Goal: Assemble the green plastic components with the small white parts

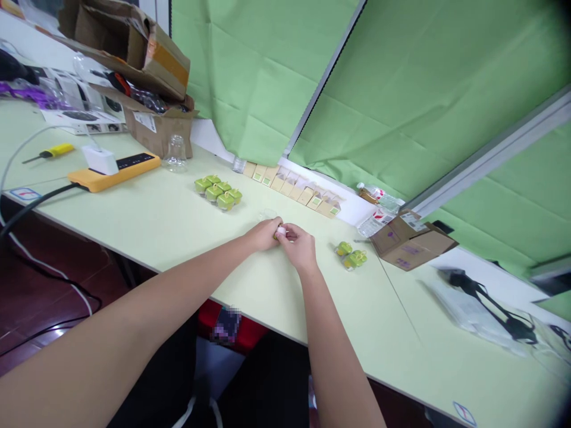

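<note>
My left hand (266, 234) and my right hand (301, 245) meet over the middle of the table, fingers closed around one small whitish piece (281, 230). A bit of green shows at its lower edge; my fingers cover most of it. Just behind my left hand lies a clear, see-through item (267, 213), too faint to name. To the left stands a group of small clear containers with green tops (218, 191). A smaller group of the same green-topped containers (351, 255) is to the right of my right hand.
Small cardboard boxes (294, 187) line the table's back edge. At left are an orange power strip (115, 172), a yellow screwdriver (56, 151), a glass jar (175, 154) and cartons (158, 128). A cardboard box (410, 241) and a black strap-like item (491, 309) are at right.
</note>
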A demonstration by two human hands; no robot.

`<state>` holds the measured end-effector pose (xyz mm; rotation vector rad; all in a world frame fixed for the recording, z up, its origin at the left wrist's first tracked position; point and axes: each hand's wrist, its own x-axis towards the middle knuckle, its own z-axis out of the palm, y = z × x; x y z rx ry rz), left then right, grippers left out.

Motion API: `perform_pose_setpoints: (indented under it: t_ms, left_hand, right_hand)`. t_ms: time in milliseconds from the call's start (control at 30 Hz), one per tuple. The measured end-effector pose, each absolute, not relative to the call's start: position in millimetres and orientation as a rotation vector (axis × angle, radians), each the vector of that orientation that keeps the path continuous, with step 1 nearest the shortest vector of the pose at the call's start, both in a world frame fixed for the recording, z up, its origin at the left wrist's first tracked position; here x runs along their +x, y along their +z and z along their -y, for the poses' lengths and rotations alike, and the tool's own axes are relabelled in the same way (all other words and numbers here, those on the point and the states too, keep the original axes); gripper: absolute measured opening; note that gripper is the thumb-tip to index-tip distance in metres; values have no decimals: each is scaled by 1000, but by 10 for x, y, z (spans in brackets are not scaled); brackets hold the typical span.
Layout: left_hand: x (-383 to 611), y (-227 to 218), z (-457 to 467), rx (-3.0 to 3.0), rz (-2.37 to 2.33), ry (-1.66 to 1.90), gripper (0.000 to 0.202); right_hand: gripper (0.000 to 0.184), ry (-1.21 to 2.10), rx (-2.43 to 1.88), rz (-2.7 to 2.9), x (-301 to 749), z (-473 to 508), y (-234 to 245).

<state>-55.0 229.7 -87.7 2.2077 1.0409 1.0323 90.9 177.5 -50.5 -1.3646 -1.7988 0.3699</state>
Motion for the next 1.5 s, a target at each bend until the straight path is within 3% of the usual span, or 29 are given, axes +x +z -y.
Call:
perform_pose_setpoints:
  t_ms: [133, 500, 733, 1500]
  left_hand:
    - [-552, -846, -2282, 2225, -1046, 1063, 25]
    - [-554, -768, -2248, 2185, -997, 1164, 27]
    - [-555, -720, -2191, 2158, -918, 1251, 27]
    - [-530, -739, -2204, 2108, -853, 1303, 47]
  right_hand:
    - [33, 462, -1384, 1622, 907, -1803, -553]
    - [49, 675, -1337, 1439, 942, -1888, -573]
    - [49, 1154, -1210, 1414, 944, -1809, -521]
    - [47, 1278, -1114, 1130, 970, -1862, -585]
